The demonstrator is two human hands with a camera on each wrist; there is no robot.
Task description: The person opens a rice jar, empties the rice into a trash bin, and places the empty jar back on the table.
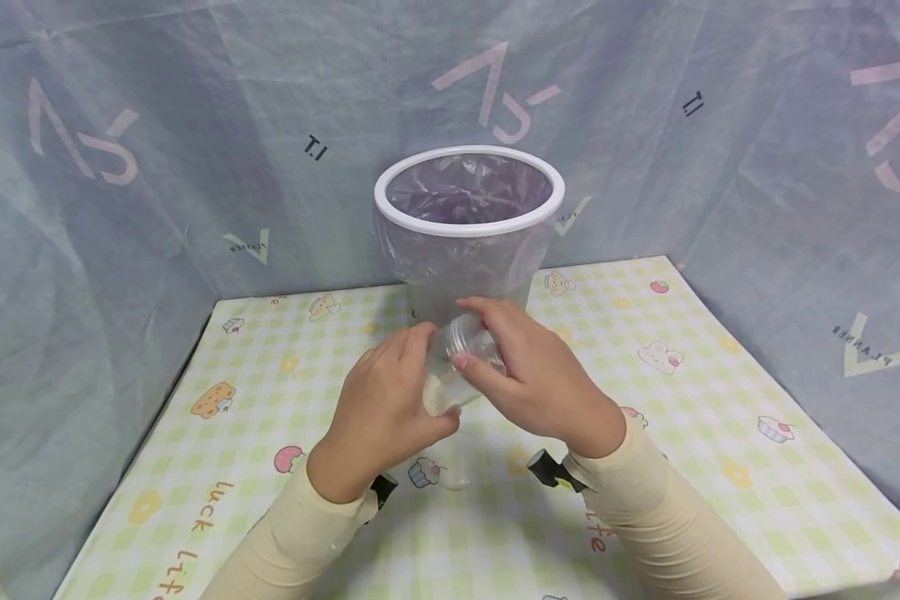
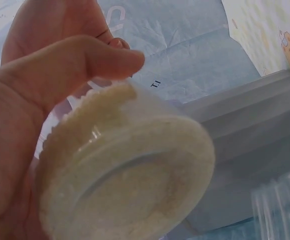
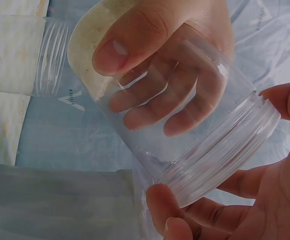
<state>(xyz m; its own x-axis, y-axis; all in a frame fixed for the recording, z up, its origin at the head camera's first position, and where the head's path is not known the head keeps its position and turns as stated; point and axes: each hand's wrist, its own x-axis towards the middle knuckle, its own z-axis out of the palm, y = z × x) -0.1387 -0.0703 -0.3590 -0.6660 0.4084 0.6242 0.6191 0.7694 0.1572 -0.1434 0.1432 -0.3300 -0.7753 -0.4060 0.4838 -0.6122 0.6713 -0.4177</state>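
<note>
Both hands meet over the middle of the table around a clear plastic jar (image 1: 442, 379), which is tilted. Pale, rice-like grains (image 2: 82, 125) lie toward its base, well seen in the left wrist view. My left hand (image 1: 382, 404) grips the jar's body, its thumb on the near side and fingers behind. With thumb and fingertips, my right hand (image 1: 536, 371) holds the clear ridged screw end (image 3: 225, 155) of the jar. A second clear jar (image 3: 52, 57) with a threaded neck shows at the left of the right wrist view, apart from both hands.
Just beyond the hands stands a grey bin (image 2: 240, 145) lined with a clear bag (image 1: 465, 258) under a white ring rim (image 1: 468, 229). A green checked cloth (image 1: 330, 358) covers the table. Grey-blue fabric (image 1: 270, 100) hangs at the back and sides.
</note>
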